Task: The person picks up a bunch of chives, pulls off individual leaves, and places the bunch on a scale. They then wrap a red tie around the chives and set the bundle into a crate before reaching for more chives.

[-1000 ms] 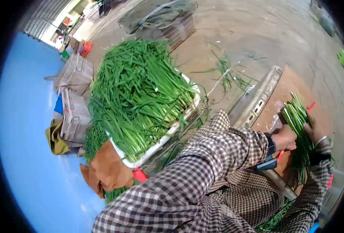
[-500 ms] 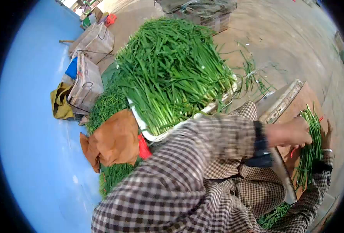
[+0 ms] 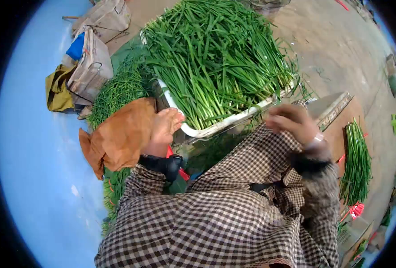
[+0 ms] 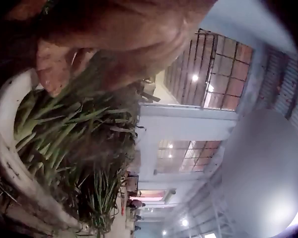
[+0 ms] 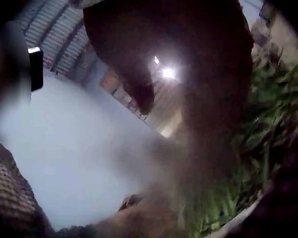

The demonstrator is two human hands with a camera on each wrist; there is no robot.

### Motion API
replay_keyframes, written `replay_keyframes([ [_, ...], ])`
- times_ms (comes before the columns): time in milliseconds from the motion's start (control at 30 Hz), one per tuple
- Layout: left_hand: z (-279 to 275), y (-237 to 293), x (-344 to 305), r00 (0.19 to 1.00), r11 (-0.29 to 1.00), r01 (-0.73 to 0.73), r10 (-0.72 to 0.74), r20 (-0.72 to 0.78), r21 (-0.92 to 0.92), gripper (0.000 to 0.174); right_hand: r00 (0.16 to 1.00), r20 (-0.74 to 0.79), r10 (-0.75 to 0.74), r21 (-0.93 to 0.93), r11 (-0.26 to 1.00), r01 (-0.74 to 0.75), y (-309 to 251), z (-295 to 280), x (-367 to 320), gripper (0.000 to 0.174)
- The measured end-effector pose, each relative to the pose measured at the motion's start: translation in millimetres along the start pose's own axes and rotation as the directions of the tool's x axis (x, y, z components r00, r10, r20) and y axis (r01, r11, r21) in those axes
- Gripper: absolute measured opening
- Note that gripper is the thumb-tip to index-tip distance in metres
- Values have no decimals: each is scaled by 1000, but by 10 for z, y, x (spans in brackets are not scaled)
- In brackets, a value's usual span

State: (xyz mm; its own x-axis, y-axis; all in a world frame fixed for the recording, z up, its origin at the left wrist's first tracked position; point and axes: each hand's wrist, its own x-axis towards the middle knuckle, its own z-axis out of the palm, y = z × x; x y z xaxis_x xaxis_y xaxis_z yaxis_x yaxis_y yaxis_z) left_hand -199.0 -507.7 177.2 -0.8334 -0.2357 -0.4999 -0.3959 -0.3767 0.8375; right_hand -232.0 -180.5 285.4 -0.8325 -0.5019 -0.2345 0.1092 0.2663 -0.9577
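Note:
Long green leafy stalks, which look like garlic chives point(image 3: 220, 58), are heaped in a white-rimmed crate point(image 3: 200, 132). Beside the crate's near left corner is my left hand point(image 3: 164, 127), with nothing in its grasp and a brown cloth point(image 3: 122, 131) right by it. The left wrist view has this hand point(image 4: 119, 39) over the crate's rim and the stalks. My right hand point(image 3: 294, 123), blurred and holding nothing, hovers over my right knee near the crate's near right corner. A bundle of chives point(image 3: 356, 163) lies on the brown board point(image 3: 345, 125) to my right.
More thin green stalks point(image 3: 122, 85) are piled left of the crate. Two pale bins point(image 3: 93, 67) stand along the blue wall point(image 3: 32, 147), with a yellow-green bag point(image 3: 59, 89) by them. Red ties point(image 3: 356, 210) lie beyond the bundle.
Both hands have let go of the bundle on the board. My left hand has swung left to the crate's corner; my right has come left and inward. The head view has turned towards the crate.

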Motion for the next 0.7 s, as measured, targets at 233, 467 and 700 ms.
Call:
replay_keyframes([
  [233,131,-68,93,991,994,75,-66,117,-76,18,992,-102,78,-752,647,-128,484,1140,1165,49],
  [467,77,-17,264,955,980,181,-195,222,80,28,933,-222,282,-870,374,-320,406,1532,1408,84],
  [700,198,-35,281,976,963,98,-142,165,251,71,932,-315,176,-894,274,-354,673,1784,1471,86],
])
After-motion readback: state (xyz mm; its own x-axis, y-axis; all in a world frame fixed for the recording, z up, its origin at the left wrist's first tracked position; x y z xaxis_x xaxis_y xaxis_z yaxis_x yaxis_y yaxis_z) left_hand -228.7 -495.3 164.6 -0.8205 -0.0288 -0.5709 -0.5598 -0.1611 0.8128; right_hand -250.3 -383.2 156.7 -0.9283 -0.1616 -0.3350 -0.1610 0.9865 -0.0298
